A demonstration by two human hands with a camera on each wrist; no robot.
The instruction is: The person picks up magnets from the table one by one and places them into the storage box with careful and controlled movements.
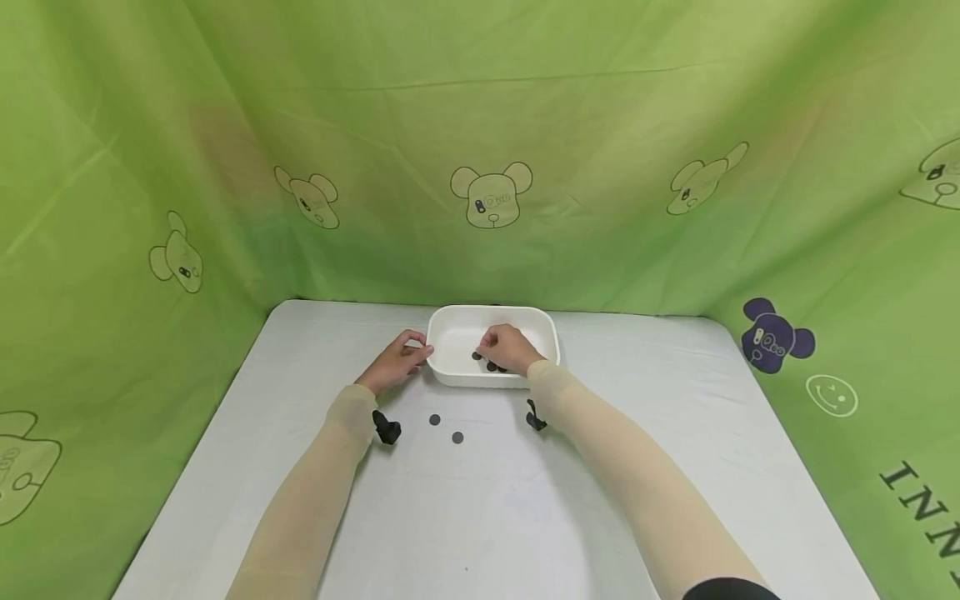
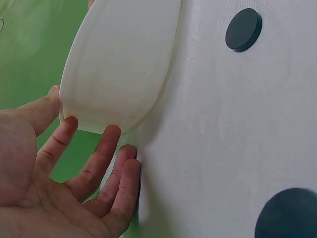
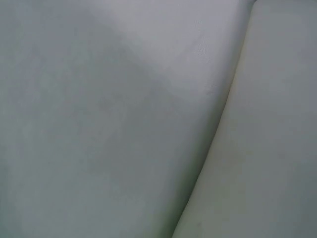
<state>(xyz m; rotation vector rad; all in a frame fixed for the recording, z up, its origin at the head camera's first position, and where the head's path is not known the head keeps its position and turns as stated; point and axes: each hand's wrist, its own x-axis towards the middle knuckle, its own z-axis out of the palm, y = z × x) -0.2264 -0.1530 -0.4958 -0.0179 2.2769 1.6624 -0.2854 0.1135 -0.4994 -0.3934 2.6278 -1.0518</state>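
A white rectangular plastic basin (image 1: 442, 333) with rounded corners stands towards the back of the table. At its left end is my left hand (image 1: 395, 360); the left wrist view shows the thumb at the rim and the fingertips against the outer wall of the basin (image 2: 124, 59). My right hand (image 1: 510, 348) reaches inside the basin, its fingertips pinched at a small black disc (image 1: 476, 356). Beside that disc, partly under the hand, lie more black discs (image 1: 491, 366). The right wrist view shows only the basin's outer wall (image 3: 262, 139) and white cloth, not the hand.
Two loose discs, a farther one (image 1: 435, 420) and a nearer one (image 1: 457, 437), lie on the white table (image 1: 465, 517) in front of the basin. Green cloth (image 1: 585, 108) with bear drawings hangs behind and on both sides. Black wrist mounts (image 1: 387, 428) sit below both hands.
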